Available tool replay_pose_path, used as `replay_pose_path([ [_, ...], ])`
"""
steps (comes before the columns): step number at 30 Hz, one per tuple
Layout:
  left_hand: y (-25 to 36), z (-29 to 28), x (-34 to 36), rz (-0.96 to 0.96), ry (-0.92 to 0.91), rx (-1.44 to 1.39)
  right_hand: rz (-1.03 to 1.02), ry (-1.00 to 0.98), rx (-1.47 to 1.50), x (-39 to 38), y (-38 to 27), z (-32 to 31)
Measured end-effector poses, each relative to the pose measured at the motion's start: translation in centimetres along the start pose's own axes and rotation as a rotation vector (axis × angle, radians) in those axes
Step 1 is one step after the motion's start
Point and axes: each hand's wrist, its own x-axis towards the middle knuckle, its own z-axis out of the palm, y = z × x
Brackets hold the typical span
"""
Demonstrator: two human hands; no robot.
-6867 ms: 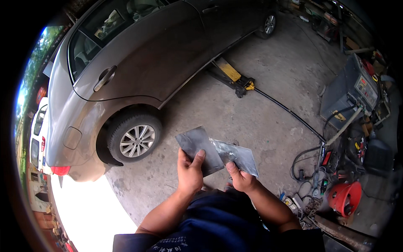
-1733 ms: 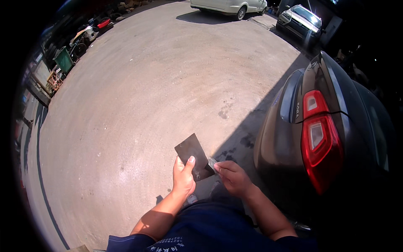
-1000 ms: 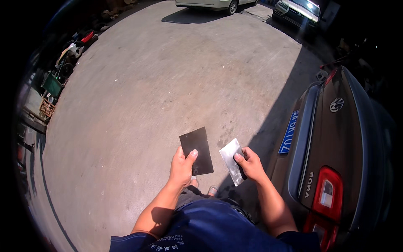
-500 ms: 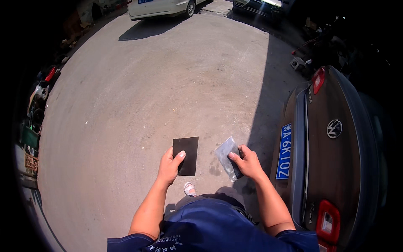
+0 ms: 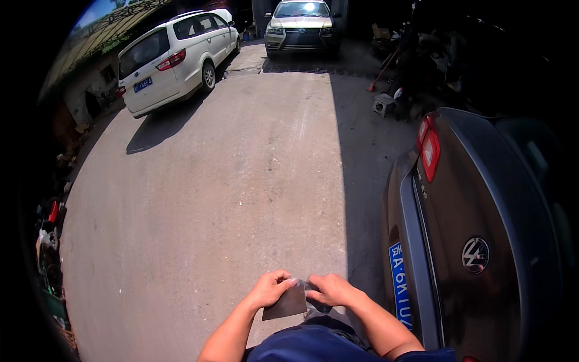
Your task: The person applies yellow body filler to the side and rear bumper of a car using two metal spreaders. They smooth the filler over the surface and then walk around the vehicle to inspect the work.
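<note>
My left hand (image 5: 269, 289) pinches the upper edge of a thin, dark rectangular sheet (image 5: 285, 306), which hangs tilted in front of my body. Close beside it on the right, my right hand (image 5: 335, 291) is closed on a greyish clear plastic sleeve (image 5: 315, 309). Most of the sleeve is hidden behind my fingers and against my dark clothes. The two hands nearly meet at the sheet's upper right corner; whether the sheet touches the sleeve I cannot tell.
A dark brown car's rear (image 5: 458, 229) stands close on my right. Ahead are a white van (image 5: 181, 57) and a light-coloured car (image 5: 301, 27). A small grey stool (image 5: 382, 104) stands in shadow. Clutter (image 5: 49, 241) lines the left edge of the concrete ground (image 5: 211, 199).
My hands have come together from apart, bringing the dark sheet and the plastic sleeve close to each other. The view has tilted up, showing more of the vehicles ahead.
</note>
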Motion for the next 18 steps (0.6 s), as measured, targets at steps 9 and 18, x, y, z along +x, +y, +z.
replay_pose_path([
  [9, 8.2, -4.6, 16.9, -0.016, -0.035, -0.102, 0.125, 0.143, 0.164, 11.3, 9.7, -14.0],
  [18, 10.7, -11.5, 40.9, 0.033, -0.084, -0.199, 0.382, 0.436, 0.295, 25.9, 21.0, -24.1],
])
